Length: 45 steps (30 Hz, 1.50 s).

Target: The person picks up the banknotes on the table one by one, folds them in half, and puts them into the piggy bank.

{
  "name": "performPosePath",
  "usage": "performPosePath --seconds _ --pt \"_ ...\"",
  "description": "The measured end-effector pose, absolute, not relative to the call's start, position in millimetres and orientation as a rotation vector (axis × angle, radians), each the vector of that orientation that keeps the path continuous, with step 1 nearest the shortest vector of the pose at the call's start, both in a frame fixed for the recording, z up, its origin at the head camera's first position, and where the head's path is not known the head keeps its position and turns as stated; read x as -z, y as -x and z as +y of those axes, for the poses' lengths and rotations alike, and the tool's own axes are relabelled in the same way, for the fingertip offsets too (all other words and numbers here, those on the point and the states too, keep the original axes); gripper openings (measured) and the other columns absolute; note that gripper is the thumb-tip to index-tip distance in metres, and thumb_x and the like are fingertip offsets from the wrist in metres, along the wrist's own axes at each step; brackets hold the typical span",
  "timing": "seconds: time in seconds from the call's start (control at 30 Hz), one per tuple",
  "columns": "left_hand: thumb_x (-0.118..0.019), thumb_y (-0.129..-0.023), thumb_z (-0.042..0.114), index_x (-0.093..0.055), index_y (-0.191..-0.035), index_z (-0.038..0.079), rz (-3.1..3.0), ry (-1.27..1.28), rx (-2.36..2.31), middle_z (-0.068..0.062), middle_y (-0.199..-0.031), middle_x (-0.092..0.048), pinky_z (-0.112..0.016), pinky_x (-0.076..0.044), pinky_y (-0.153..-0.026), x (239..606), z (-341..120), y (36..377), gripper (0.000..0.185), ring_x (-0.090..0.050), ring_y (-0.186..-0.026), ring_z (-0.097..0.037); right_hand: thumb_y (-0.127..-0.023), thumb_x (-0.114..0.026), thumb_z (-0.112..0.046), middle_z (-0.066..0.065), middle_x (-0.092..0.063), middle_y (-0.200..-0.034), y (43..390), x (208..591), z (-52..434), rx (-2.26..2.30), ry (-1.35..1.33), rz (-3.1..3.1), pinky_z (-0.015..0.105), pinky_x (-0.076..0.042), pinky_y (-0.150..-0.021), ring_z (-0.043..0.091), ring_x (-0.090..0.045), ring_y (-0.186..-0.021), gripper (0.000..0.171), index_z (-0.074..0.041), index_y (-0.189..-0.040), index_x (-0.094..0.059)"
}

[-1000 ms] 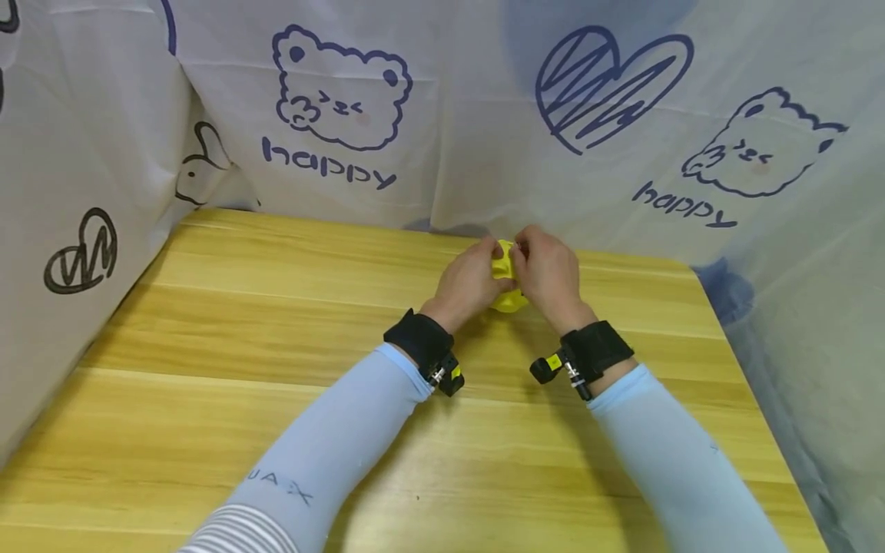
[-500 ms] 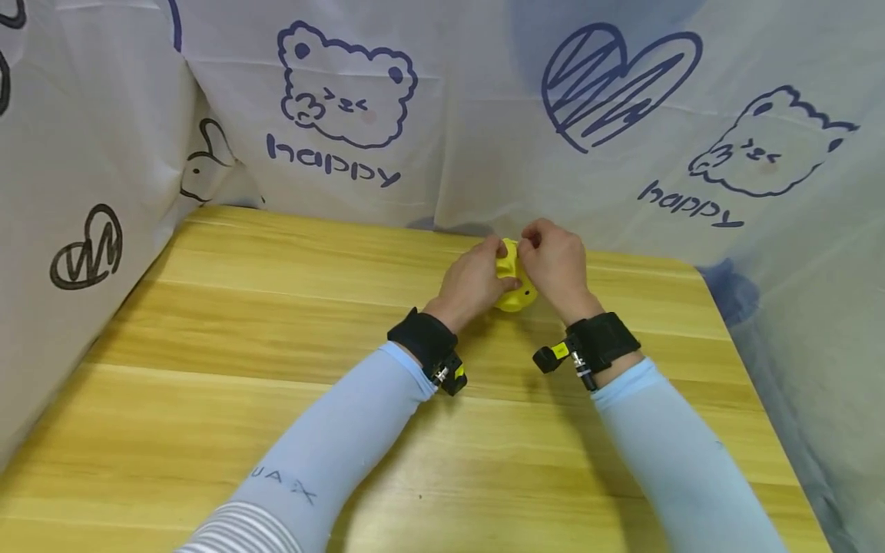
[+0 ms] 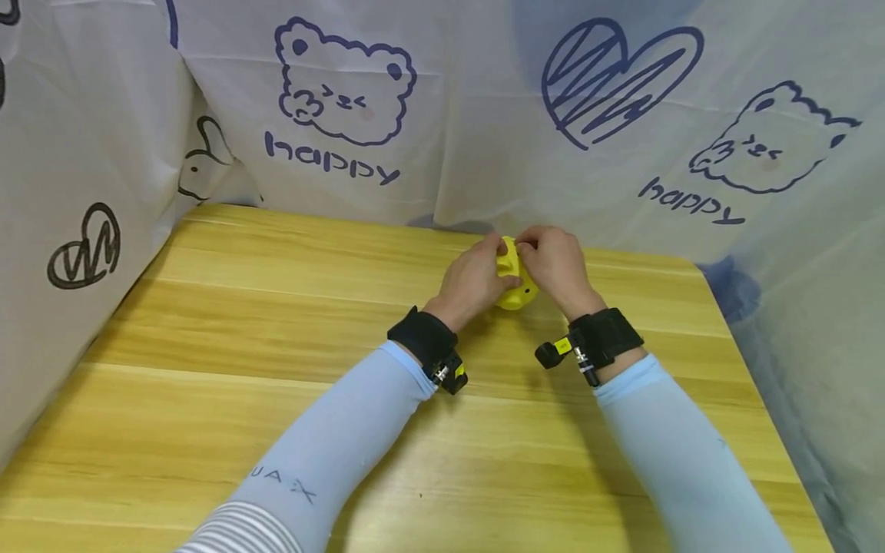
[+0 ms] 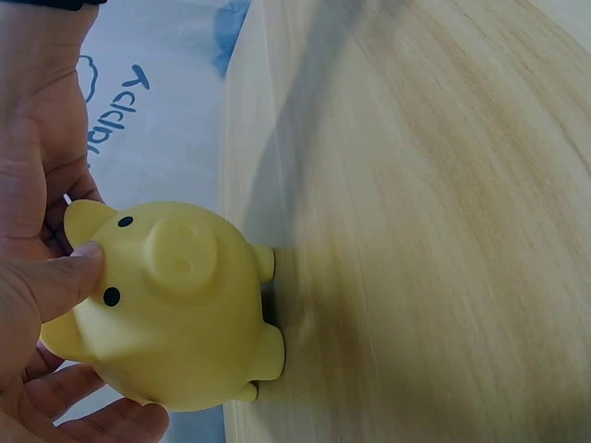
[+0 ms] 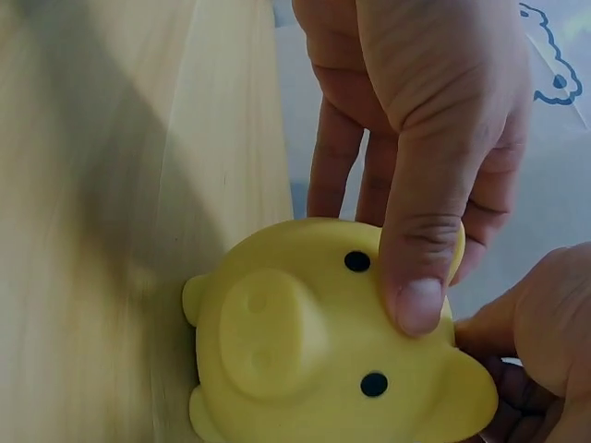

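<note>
A yellow piggy bank (image 3: 513,298) with black dot eyes stands on the table near its back edge. Its snout and eyes show in the left wrist view, feet on the wood. My left hand (image 3: 472,281) grips it from the left, thumb pressed on its forehead between the eyes and fingers around its side. Beyond the head and ears, my right hand (image 3: 556,265) has its fingers bent, thumb and fingertips close together at the top of the piggy bank. Whether anything lies between those fingertips is hidden, also in the right wrist view, where only part of the right hand (image 5: 540,328) shows.
The wooden table (image 3: 276,322) runs toward me and out to both sides. White cloth (image 3: 477,115) with drawn bears and hearts hangs right behind its back edge, and more cloth (image 3: 83,153) hangs at the left.
My right hand has shifted slightly right, off the piggy bank's face, so an eye now shows. The left hand keeps its grip, and the piggy bank has hardly moved.
</note>
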State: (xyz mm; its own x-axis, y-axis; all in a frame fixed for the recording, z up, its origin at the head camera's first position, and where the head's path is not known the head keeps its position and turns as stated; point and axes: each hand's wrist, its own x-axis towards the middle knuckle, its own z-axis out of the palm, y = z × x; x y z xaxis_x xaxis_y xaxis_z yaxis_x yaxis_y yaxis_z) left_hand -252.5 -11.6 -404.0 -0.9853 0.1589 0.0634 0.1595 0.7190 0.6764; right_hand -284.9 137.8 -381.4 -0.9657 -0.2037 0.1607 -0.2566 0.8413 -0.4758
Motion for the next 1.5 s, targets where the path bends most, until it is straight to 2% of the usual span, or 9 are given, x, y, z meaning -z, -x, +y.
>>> performPosePath --seconds 0.2,0.33,0.43,0.57,0.67,0.8,1.0,1.23,1.5 --pt "-0.081 -0.095 0.039 -0.056 -0.132 0.009 -2.892 0.313 1.138 -0.006 -0.12 -0.069 -0.031 -0.055 -0.075 405.8 -11.5 253.4 0.055 -0.062 -0.089 -0.02 -0.108 -0.054 -0.013 0.023 -0.071 -0.115 283.0 378.9 135.0 -0.608 -0.428 -2.957 0.051 -0.059 -0.089 0.037 -0.067 -0.1 0.026 0.005 -0.115 -0.072" --pt "-0.08 -0.095 0.04 -0.056 -0.132 0.008 -2.879 0.332 1.131 -0.007 -0.121 -0.069 -0.03 -0.053 -0.073 406.2 -11.2 253.3 0.054 -0.061 -0.085 -0.02 -0.107 -0.055 -0.012 0.023 -0.073 -0.116 274.0 377.7 137.8 -0.608 -0.456 -2.937 0.05 -0.059 -0.084 0.036 -0.068 -0.094 0.026 0.003 -0.116 -0.075" --pt "-0.08 -0.095 0.04 -0.056 -0.132 0.008 -2.88 0.323 1.117 -0.007 -0.118 -0.069 -0.03 -0.052 -0.072 407.0 -11.5 253.5 0.054 -0.059 -0.083 -0.02 -0.107 -0.054 -0.012 0.024 -0.071 -0.119 265.1 382.6 141.4 -0.578 -0.505 -2.902 0.05 -0.059 -0.08 0.038 -0.067 -0.097 0.03 0.002 -0.123 -0.075" --pt "-0.08 -0.096 0.039 -0.057 -0.133 0.009 -2.889 0.305 1.087 -0.006 -0.12 -0.069 -0.03 -0.052 -0.07 407.5 -12.2 253.6 0.053 -0.058 -0.08 -0.019 -0.108 -0.056 -0.012 0.027 -0.065 -0.119 253.2 395.3 145.2 -0.516 -0.592 -2.818 0.053 -0.054 -0.093 0.042 -0.06 -0.111 0.033 0.004 -0.132 -0.07" --pt "-0.079 -0.096 0.038 -0.057 -0.134 0.009 -2.889 0.296 1.088 -0.007 -0.121 -0.07 -0.03 -0.053 -0.071 406.9 -12.7 253.0 0.053 -0.058 -0.078 -0.019 -0.107 -0.059 -0.011 0.027 -0.063 -0.119 248.8 402.2 147.1 -0.599 -0.597 -2.768 0.055 -0.051 -0.099 0.044 -0.058 -0.114 0.032 0.006 -0.132 -0.07" --pt "-0.08 -0.096 0.036 -0.056 -0.134 0.009 -2.885 0.29 1.107 -0.006 -0.116 -0.07 -0.031 -0.053 -0.073 406.5 -13.5 252.6 0.052 -0.059 -0.079 -0.019 -0.106 -0.062 -0.011 0.026 -0.062 -0.12 249.9 407.5 149.0 -0.767 -0.535 -2.743 0.057 -0.051 -0.097 0.045 -0.058 -0.115 0.03 0.005 -0.13 -0.07" --pt "-0.081 -0.096 0.035 -0.056 -0.132 0.009 -2.872 0.296 1.12 -0.005 -0.113 -0.068 -0.031 -0.052 -0.074 407.5 -13.0 252.4 0.051 -0.058 -0.083 -0.019 -0.104 -0.064 -0.012 0.024 -0.064 -0.122 253.0 410.0 150.8 -0.89 -0.463 -2.737 0.057 -0.052 -0.095 0.042 -0.059 -0.114 0.04 0.003 -0.14 -0.059" --pt "-0.079 -0.097 0.035 -0.057 -0.133 0.009 -2.885 0.297 1.104 -0.006 -0.118 -0.069 -0.032 -0.054 -0.075 406.8 -12.3 251.8 0.05 -0.059 -0.082 -0.02 -0.103 -0.062 -0.009 0.027 -0.063 -0.12 251.2 414.1 150.4 -0.701 -0.585 -2.677 0.058 -0.051 -0.097 0.045 -0.058 -0.113 0.029 0.005 -0.127 -0.07" --pt "-0.078 -0.098 0.034 -0.056 -0.134 0.008 -2.891 0.302 1.073 -0.007 -0.113 -0.068 -0.032 -0.053 -0.073 405.8 -12.3 251.5 0.049 -0.058 -0.08 -0.02 -0.104 -0.058 -0.008 0.029 -0.061 -0.122 251.6 415.2 149.3 -0.629 -0.637 -2.664 0.059 -0.049 -0.102 0.047 -0.057 -0.116 0.032 0.005 -0.132 -0.069"
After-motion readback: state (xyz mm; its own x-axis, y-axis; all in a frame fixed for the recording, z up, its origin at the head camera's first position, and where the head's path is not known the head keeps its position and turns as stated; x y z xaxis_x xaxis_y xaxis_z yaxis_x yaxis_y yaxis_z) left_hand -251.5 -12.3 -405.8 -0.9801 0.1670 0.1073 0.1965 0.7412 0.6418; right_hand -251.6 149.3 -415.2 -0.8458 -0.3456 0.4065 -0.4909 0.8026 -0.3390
